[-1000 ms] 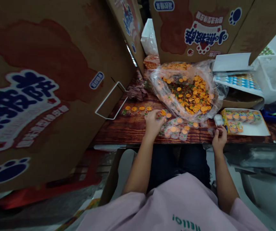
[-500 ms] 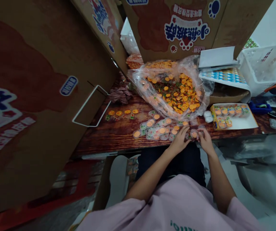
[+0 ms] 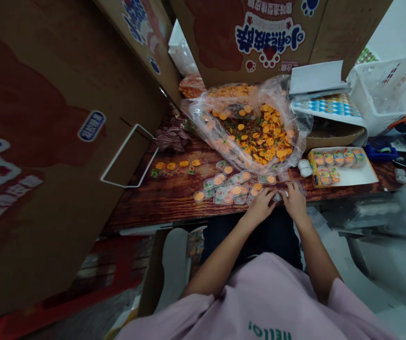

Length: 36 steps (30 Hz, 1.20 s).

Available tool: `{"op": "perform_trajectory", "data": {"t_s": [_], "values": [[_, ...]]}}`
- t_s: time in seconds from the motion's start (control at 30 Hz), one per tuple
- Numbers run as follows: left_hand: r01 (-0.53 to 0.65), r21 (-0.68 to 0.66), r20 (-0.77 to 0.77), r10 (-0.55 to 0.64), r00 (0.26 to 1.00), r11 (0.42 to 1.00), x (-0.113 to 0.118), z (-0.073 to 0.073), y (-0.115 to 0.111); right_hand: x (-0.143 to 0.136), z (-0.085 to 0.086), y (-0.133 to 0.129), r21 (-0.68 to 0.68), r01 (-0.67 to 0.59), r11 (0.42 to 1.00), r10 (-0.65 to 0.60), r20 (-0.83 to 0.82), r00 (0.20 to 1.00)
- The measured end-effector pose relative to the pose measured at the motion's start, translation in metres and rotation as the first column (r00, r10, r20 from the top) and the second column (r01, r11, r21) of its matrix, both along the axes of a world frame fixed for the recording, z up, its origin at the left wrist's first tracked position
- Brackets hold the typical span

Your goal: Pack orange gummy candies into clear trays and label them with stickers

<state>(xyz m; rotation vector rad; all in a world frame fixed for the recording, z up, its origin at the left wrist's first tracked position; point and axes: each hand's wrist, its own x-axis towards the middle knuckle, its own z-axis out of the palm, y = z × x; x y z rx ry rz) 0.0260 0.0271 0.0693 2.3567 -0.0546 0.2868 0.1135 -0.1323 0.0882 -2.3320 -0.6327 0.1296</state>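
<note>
Both hands meet at the front edge of the wooden table (image 3: 160,203). Between them is a small clear plastic case (image 3: 280,195), partly covered by the fingers. My left hand (image 3: 262,204) has its fingers closed on the case's left side, and my right hand (image 3: 295,200) pinches its right side. Several clear cases with orange and green pieces (image 3: 236,190) lie just left of my hands. Behind them rests an open plastic bag (image 3: 203,118) full of orange round pieces (image 3: 268,137).
An open yellow-edged box (image 3: 357,177) holds filled cases at the right, with a closed white case (image 3: 305,168) beside it. Large cartons (image 3: 117,71) stand left and behind. A white basket (image 3: 373,94) and blue tape dispenser (image 3: 382,152) are at the right.
The view has shifted slightly. My right hand has moved a little left, closer to my left hand, and the orange piece seen between them no longer shows.
</note>
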Motion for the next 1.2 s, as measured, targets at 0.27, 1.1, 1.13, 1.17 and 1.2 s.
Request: {"op": "perform_trajectory", "data": {"t_s": [0.27,1.1,1.13,1.17,1.2], "values": [[-0.044,0.029,0.017,0.043,0.999,0.999,0.0,-0.001,-0.022,0.002,-0.013,-0.014,-0.117,0.169,0.979,-0.153,0.135,0.979],[0.089,0.308,-0.097,-0.062,0.993,0.947,-0.008,-0.003,-0.053,-0.028,-0.033,-0.017,0.021,0.147,0.989,-0.149,0.168,0.975],[0.09,0.315,-0.104,-0.06,0.993,0.945,-0.01,-0.005,-0.054,-0.03,-0.034,-0.015,0.022,0.153,0.988,-0.154,0.174,0.973],[0.091,0.32,-0.114,-0.057,0.992,0.943,-0.01,-0.007,-0.056,-0.031,-0.034,-0.015,0.024,0.159,0.987,-0.161,0.182,0.97],[0.092,0.324,-0.125,-0.054,0.991,0.942,-0.01,-0.009,-0.058,-0.031,-0.033,-0.015,0.03,0.162,0.986,-0.165,0.188,0.968]]}}
